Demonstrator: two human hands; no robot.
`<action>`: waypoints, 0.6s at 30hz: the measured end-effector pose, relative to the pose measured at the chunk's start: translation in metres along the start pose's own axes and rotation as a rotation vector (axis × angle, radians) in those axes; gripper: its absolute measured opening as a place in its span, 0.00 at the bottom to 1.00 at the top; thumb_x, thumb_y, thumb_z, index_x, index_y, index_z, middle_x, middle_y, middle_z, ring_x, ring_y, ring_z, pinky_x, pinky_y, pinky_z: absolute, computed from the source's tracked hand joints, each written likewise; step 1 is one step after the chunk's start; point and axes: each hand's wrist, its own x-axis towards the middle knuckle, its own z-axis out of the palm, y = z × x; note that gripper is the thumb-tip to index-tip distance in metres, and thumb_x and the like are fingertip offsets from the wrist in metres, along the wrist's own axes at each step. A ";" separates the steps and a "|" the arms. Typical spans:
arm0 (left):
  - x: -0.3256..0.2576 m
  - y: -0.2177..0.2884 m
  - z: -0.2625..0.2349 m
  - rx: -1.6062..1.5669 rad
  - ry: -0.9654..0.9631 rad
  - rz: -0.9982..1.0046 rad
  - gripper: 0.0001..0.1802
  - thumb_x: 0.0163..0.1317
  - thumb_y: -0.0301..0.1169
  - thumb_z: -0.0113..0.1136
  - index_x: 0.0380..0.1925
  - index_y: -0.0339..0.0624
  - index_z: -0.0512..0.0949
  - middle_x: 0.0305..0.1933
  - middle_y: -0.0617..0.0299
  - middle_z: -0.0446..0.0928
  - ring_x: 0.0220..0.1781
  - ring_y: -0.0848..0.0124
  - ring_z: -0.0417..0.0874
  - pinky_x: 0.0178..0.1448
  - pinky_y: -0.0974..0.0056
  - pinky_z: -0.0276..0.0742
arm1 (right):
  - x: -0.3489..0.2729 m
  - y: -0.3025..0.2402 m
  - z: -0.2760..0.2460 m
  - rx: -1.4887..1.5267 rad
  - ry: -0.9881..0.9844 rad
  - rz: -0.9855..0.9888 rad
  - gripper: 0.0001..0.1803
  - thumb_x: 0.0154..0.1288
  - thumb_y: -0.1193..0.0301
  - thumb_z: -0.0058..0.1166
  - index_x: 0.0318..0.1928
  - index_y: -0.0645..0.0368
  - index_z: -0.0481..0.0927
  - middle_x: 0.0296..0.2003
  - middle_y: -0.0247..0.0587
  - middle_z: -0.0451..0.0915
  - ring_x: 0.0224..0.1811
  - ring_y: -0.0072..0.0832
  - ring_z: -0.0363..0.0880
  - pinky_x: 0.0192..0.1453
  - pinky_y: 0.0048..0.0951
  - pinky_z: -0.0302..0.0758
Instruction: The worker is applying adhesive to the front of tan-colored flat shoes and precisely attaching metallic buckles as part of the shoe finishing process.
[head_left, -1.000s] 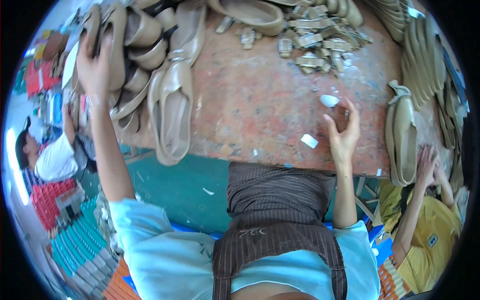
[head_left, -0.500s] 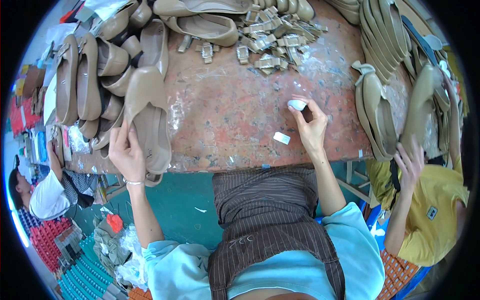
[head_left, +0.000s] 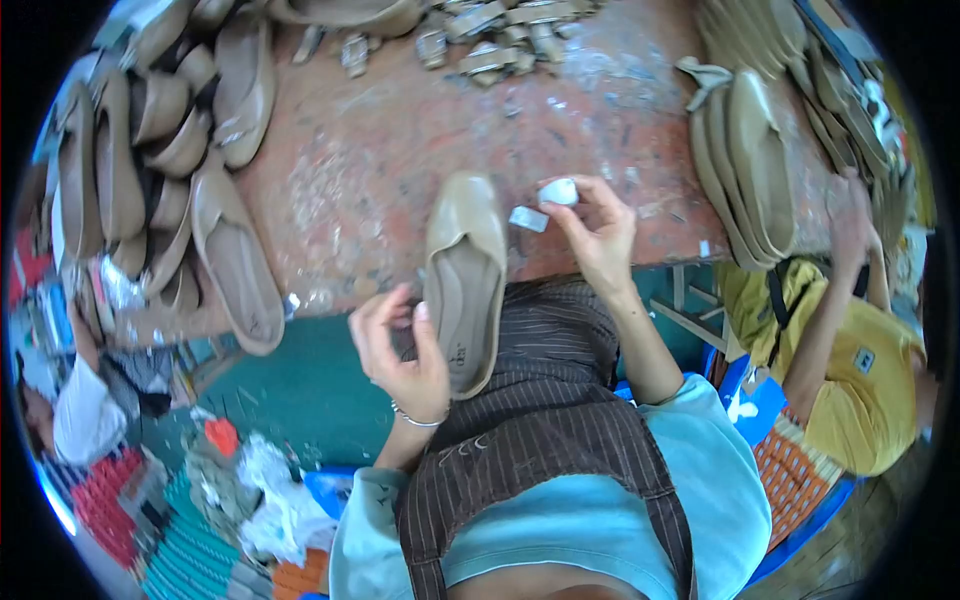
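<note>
A beige flat shoe [head_left: 464, 300] rests toe-away at the table's front edge, its heel end jutting out over my apron. My left hand [head_left: 405, 352] is beside the shoe's left side, with its fingers apart and the thumb close against the upper; whether it touches is hard to tell. Between the thumb and fingers of my right hand [head_left: 598, 232] is a small white rounded object [head_left: 558, 191], held just above the table to the right of the shoe's toe. Under it lies a small white rectangular slip [head_left: 528, 219].
Beige shoes [head_left: 122, 165] crowd the table's left side, one shoe [head_left: 237, 262] overhanging the front edge. Buckled bow trims [head_left: 490, 35] lie at the far side. Stacked shoes [head_left: 745, 170] stand at the right. A co-worker in yellow [head_left: 850, 370] sits at the right.
My left hand has brought a shoe from the left group to the front middle and its fingers have spread. My right hand keeps the white object. The whole view has shifted.
</note>
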 end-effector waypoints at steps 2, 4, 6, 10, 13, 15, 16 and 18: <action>-0.002 0.012 -0.002 -0.474 -0.243 -0.351 0.18 0.63 0.19 0.53 0.54 0.31 0.71 0.51 0.53 0.72 0.52 0.69 0.75 0.56 0.67 0.72 | -0.001 0.000 -0.001 -0.094 -0.029 -0.067 0.11 0.51 0.80 0.64 0.38 0.63 0.82 0.35 0.38 0.83 0.35 0.21 0.79 0.37 0.22 0.76; 0.001 0.011 0.010 -0.888 -0.425 -0.731 0.25 0.64 0.21 0.51 0.62 0.28 0.62 0.60 0.47 0.68 0.61 0.60 0.73 0.64 0.59 0.71 | 0.001 -0.013 0.004 -0.234 -0.106 -0.232 0.12 0.50 0.80 0.65 0.38 0.63 0.83 0.34 0.39 0.83 0.35 0.27 0.80 0.39 0.24 0.76; 0.000 0.000 0.028 -1.301 -0.366 -1.023 0.29 0.64 0.20 0.49 0.64 0.25 0.55 0.65 0.42 0.62 0.69 0.55 0.64 0.72 0.55 0.61 | 0.001 -0.019 0.007 -0.260 -0.174 -0.270 0.12 0.50 0.80 0.65 0.38 0.63 0.83 0.35 0.40 0.83 0.35 0.29 0.80 0.40 0.25 0.76; 0.005 -0.007 0.062 -1.610 -0.118 -0.962 0.22 0.61 0.18 0.52 0.56 0.29 0.64 0.58 0.50 0.70 0.61 0.65 0.72 0.63 0.64 0.71 | -0.005 -0.024 0.011 -0.324 -0.214 -0.292 0.12 0.50 0.79 0.65 0.39 0.63 0.83 0.33 0.41 0.83 0.35 0.31 0.80 0.40 0.27 0.76; 0.015 -0.020 0.077 -1.802 -0.110 -0.888 0.13 0.61 0.17 0.52 0.46 0.31 0.71 0.50 0.54 0.75 0.54 0.69 0.77 0.59 0.67 0.73 | -0.009 -0.025 0.011 -0.350 -0.218 -0.231 0.13 0.50 0.78 0.65 0.39 0.63 0.83 0.33 0.42 0.83 0.34 0.31 0.80 0.39 0.28 0.76; 0.021 -0.019 0.082 -1.803 -0.117 -0.917 0.06 0.61 0.16 0.52 0.37 0.32 0.75 0.43 0.56 0.79 0.48 0.70 0.80 0.56 0.69 0.73 | -0.008 -0.026 0.009 -0.395 -0.225 -0.258 0.13 0.50 0.77 0.65 0.39 0.63 0.83 0.33 0.42 0.83 0.34 0.31 0.80 0.37 0.29 0.75; 0.021 -0.021 0.084 -1.804 -0.113 -0.918 0.06 0.61 0.16 0.52 0.37 0.32 0.75 0.43 0.56 0.79 0.48 0.70 0.80 0.56 0.69 0.73 | -0.006 -0.027 0.010 -0.432 -0.229 -0.289 0.13 0.50 0.77 0.65 0.39 0.63 0.83 0.33 0.42 0.83 0.33 0.32 0.79 0.36 0.29 0.75; 0.019 -0.026 0.086 -1.756 -0.138 -0.928 0.07 0.60 0.16 0.53 0.38 0.32 0.75 0.43 0.56 0.79 0.49 0.70 0.79 0.56 0.69 0.73 | -0.003 -0.031 0.012 -0.459 -0.243 -0.321 0.13 0.50 0.77 0.66 0.39 0.63 0.83 0.32 0.42 0.82 0.31 0.32 0.78 0.35 0.30 0.74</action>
